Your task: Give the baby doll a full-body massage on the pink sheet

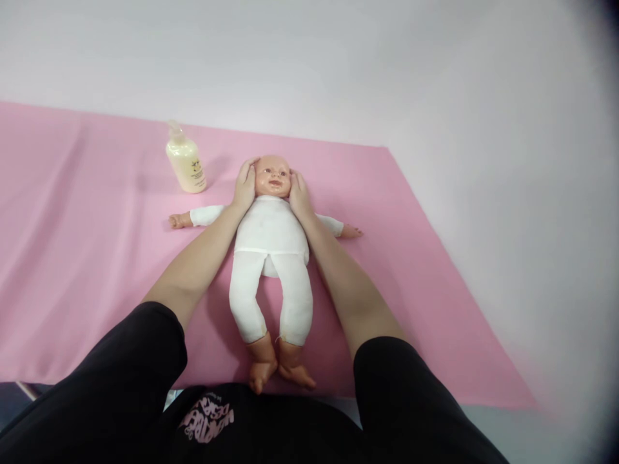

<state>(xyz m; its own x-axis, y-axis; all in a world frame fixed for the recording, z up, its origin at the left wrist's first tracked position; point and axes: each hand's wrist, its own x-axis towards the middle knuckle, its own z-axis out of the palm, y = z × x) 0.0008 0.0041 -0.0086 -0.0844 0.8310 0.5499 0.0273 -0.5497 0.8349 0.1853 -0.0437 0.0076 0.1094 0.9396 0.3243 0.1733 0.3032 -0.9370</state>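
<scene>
A baby doll (271, 225) lies on its back on the pink cloth, its bare feet toward me and its arms spread to both sides. It has a hard, shiny head and a white cloth body. My left hand (245, 183) rests flat along the left side of the doll's head (272, 175). Against the right side of the head lies my right hand (300, 193), its fingers stretched upward. Both palms touch the head without wrapping round it, and the face shows between them. My forearms pass over the doll's arms.
A pump bottle (186, 164) of pale yellow liquid stands upright to the left of the doll's head. The pink cloth (97, 258) covers the table, with folds at the left. A white wall (290, 64) rises behind it. The table's near edge is at my body.
</scene>
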